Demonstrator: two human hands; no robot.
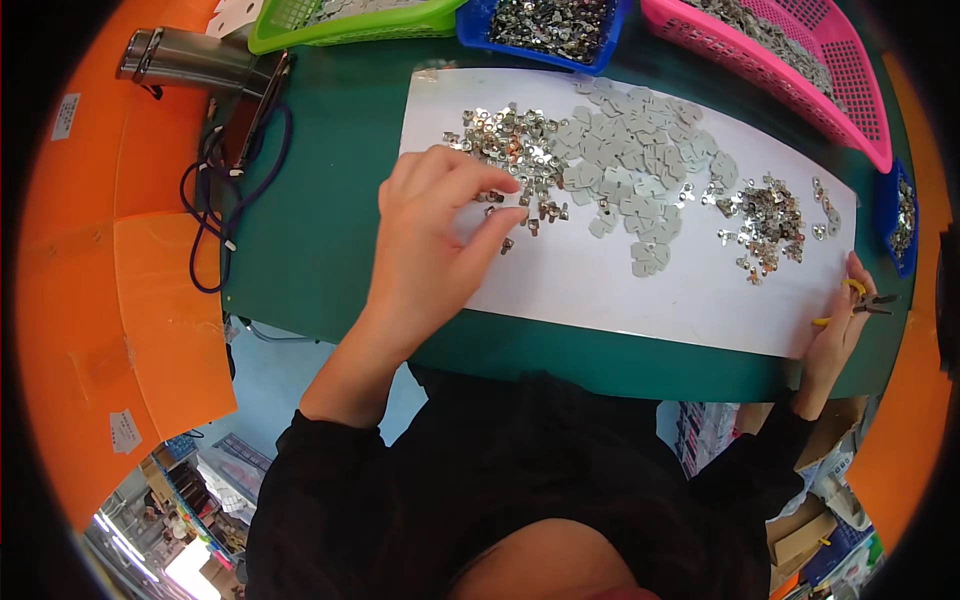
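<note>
My left hand hovers at the left pile of small shiny metal clips. Its thumb and index finger are curved toward each other with a gap between the tips, and no part shows in that gap. Flat grey plates are heaped in the middle of a white sheet. Farther right lies a second pile of metal clips, with a few loose ones beside it. At the sheet's right edge my right hand is closed on pliers with yellow handles, their jaws pointing right.
Along the far edge stand a green basket, a blue tray and a pink basket, all holding parts. Another blue tray sits at the right. A steel flask and a dark cord lie at the left on the green table.
</note>
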